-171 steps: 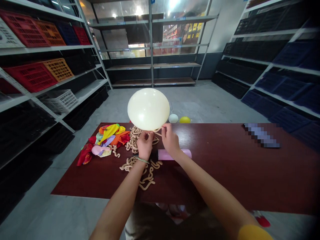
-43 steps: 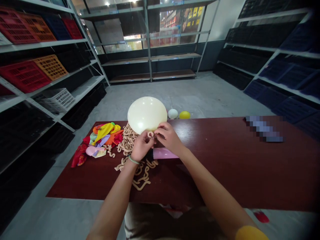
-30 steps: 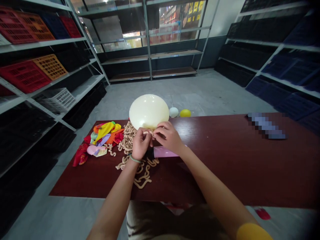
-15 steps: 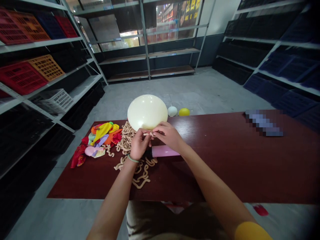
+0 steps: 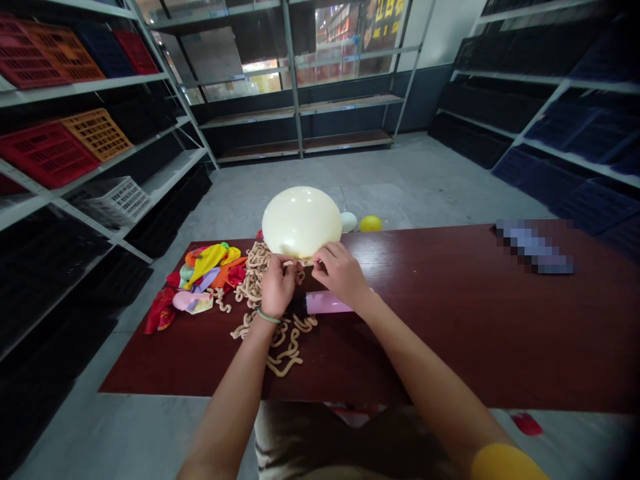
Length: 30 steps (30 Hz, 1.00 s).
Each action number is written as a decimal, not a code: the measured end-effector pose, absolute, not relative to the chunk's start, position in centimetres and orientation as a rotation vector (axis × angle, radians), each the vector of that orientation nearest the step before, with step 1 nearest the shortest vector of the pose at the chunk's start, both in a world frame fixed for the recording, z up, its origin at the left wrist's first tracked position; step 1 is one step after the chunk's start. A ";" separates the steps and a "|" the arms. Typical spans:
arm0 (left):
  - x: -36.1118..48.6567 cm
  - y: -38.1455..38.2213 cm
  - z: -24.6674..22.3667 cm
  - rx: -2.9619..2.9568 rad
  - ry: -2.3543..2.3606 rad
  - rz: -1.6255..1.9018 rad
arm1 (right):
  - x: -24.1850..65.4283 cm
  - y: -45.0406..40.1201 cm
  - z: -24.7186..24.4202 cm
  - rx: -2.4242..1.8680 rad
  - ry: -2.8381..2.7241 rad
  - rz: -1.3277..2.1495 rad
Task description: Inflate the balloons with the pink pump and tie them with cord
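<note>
A large inflated cream balloon (image 5: 302, 220) rests at the table's far edge, its neck end towards me. My left hand (image 5: 278, 287) is closed at the left of that neck, pinching what looks like a tan cord. To the right, my right hand (image 5: 341, 272) pinches with bent fingers, apparently on the cord's other end; the fingers partly hide it. Below the hands lies a pink tube with a black end (image 5: 327, 302), partly under my right wrist. A heap of curly tan cords (image 5: 255, 270) lies beside my left hand, and more loose cords (image 5: 287, 360) lie nearer me.
Uninflated colourful balloons (image 5: 210, 263) are piled on the left of the dark red table (image 5: 450, 320). A blurred bluish item (image 5: 535, 247) lies at the right. Beyond the far edge are a pale balloon (image 5: 349, 221) and a yellow balloon (image 5: 371, 223). Shelves with crates (image 5: 50, 153) line the sides.
My hands have drawn apart sideways from being close together at the balloon's neck. The view has shifted slightly, and the cream balloon appears a little further right.
</note>
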<state>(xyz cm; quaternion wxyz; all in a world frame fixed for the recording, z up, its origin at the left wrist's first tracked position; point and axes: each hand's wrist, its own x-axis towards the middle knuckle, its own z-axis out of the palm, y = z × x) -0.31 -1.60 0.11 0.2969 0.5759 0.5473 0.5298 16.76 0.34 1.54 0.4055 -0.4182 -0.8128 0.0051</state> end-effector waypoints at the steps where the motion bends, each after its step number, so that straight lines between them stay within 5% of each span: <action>1: -0.4 -1.5 0.1 1.527 1.456 1.405 | 16.8 0.4 1.5 -1.055 -2.055 -0.007; 30: -0.8 -1.0 -0.2 1.753 1.478 1.270 | 17.1 0.6 0.4 -1.101 -2.198 -0.390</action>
